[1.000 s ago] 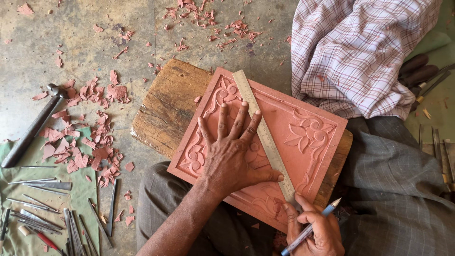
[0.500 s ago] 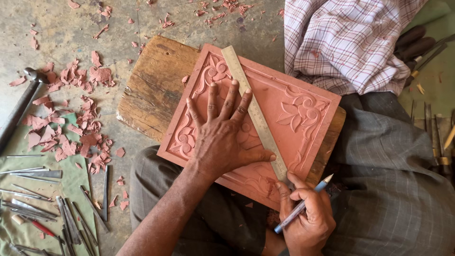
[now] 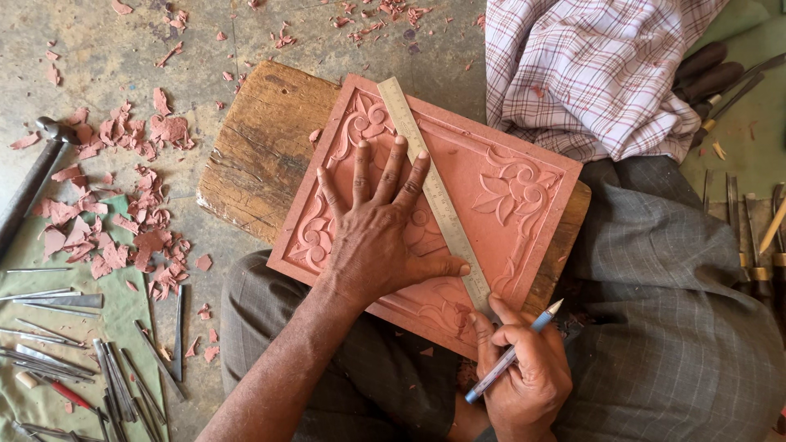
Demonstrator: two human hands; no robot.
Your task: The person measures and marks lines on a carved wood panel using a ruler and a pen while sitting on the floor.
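- ruler [image 3: 434, 192] lies flat across a carved red tile [image 3: 524, 237], its long axis running on a slant from the tile's far edge down to the near edge by the right hand.
- tile rests tilted on a wooden block [image 3: 254, 155], which sits over the person's lap and the floor.
- left hand [image 3: 377, 237] is spread open, palm down on the tile, fingers fanned; fingertips and thumb press against the ruler's left edge, pinning it. it grasps nothing, only bears down.
- right hand [image 3: 524, 368] is closed around a pencil [image 3: 512, 352] in a writing grip, tip pointing up and right, just beside the ruler's near end. its forefinger touches that end of the ruler.
- so the ruler stretches away from the pencil hand, up and to the left; the right hand is nearer its near end, the left hand holds its middle.
- pencil tip sits to the right of the ruler, over the tile's near right edge.
- red chips [image 3: 123, 213] lie scattered on the floor left of the block.
- thin metal tools [image 3: 74, 344] lie on a green cloth [image 3: 123, 319] at lower left; a hammer [image 3: 33, 176] lies above them.
- more tools [image 3: 749, 237] lie at the right edge, beside a checked cloth [image 3: 589, 65].
- no containers show.
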